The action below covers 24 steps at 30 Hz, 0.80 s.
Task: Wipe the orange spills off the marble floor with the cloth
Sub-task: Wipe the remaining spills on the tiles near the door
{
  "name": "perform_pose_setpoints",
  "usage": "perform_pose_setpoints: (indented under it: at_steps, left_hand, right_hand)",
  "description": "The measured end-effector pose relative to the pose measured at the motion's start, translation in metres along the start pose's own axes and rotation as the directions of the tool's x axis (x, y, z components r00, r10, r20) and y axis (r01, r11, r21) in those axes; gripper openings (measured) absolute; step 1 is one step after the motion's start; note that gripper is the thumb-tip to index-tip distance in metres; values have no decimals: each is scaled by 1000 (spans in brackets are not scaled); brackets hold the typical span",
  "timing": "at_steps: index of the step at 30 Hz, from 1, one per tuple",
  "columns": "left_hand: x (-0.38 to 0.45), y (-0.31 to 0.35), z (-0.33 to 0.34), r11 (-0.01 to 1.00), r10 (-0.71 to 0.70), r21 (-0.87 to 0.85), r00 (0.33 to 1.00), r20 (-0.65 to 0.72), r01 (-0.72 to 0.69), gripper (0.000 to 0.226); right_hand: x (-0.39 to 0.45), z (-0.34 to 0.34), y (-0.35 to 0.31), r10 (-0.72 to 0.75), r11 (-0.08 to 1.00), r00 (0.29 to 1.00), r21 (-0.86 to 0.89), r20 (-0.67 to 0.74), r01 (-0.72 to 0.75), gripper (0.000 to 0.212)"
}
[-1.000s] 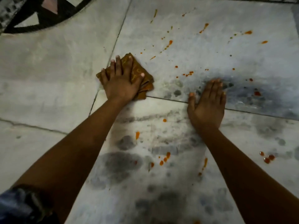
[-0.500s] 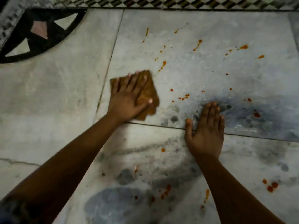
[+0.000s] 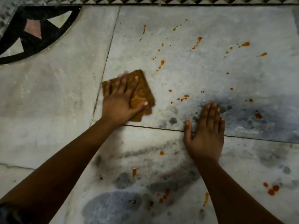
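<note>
A folded brown-orange cloth (image 3: 143, 90) lies flat on the grey marble floor (image 3: 56, 102), just right of a tile joint. My left hand (image 3: 120, 101) presses down on the cloth with fingers spread, covering most of it. My right hand (image 3: 205, 131) rests flat and empty on the floor across a horizontal joint, fingers together. Orange spills (image 3: 182, 98) dot the tile between and beyond my hands. More drops (image 3: 161, 63) lie farther up, and several (image 3: 163, 196) lie near my forearms.
A black inlay pattern (image 3: 32, 34) with pink and pale triangles curves across the top left. A checkered border strip (image 3: 194, 0) runs along the top edge. Dark damp patches (image 3: 111, 206) mark the near tile. Red-orange blobs (image 3: 271, 189) sit at lower right.
My left hand has slid the cloth to the right, across the tile joint toward the drops. The camera view has shifted upward, showing the border strip. My right hand has stayed planted.
</note>
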State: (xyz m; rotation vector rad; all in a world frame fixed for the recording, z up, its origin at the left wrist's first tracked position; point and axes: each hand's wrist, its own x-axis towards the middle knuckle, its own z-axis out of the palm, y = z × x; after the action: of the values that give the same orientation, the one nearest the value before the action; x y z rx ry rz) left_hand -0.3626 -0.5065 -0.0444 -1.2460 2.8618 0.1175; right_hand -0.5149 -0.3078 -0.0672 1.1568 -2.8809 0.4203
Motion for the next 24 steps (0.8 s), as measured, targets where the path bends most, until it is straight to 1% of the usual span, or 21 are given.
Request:
perform_pose_setpoints:
  at_steps: [1,3,5,6,7,9,12,13,14,16,19,20,21,22,24]
  left_hand:
    - [2,-8,-1,998,-67,-3,998,-8,67,87]
    - [31,-15,-4,974,-227,-2,974,-18,227,80]
    - [78,-9,-8,942,-334,-43,943,-3,333,75]
    - [100,-3,-9,932,-357,-62,934,19,358,76]
    - [119,7,-9,933,-352,-66,935,43,354,78]
    - [136,34,-9,960,-269,-63,960,77,274,86]
    - [106,57,-5,998,-56,-7,997,46,56,96]
    - [90,56,-2,1000,-2,3,1000,24,2,94]
    - [76,51,0,1000,22,4,1000,17,-22,90]
    - [69,37,1,1000,-16,5,1000,-5,16,77]
    - [116,38,-4,987,-154,-41,988,11,154,66]
    - [132,45,-7,983,-177,-54,984,23,178,64]
    - [142,54,-7,982,-180,-56,983,25,181,63]
    - [145,63,-8,987,-152,-50,988,20,153,61]
    - [128,71,-5,999,-21,-34,1000,-6,21,58]
  right_hand:
    - [0,0,-1,3,1000,1000,0,-1,-3,75]
    - [0,1,0,7,1000,1000,0,1,-7,75]
    - [0,1,0,11,1000,1000,-3,-3,-11,75]
    - [0,1,0,8,1000,1000,-2,-3,-8,75]
    - [0,1,0,6,1000,1000,-1,-6,-6,75]
    - [0,2,0,5,1000,1000,-2,-11,-5,74]
    - [1,3,1,-2,1000,1000,6,-21,2,74]
    - [1,2,1,1,1000,1000,5,-22,-1,75]
    - [1,2,1,6,1000,1000,5,-18,-6,75]
    - [0,2,0,7,1000,1000,9,-18,-6,74]
    - [0,2,0,8,1000,1000,9,-15,-8,74]
    - [0,2,0,10,1000,1000,11,-13,-10,74]
    - [0,3,0,9,1000,1000,10,-10,-9,74]
    - [1,2,0,9,1000,1000,10,-8,-9,74]
    - [1,0,-1,13,1000,1000,16,-2,-13,74]
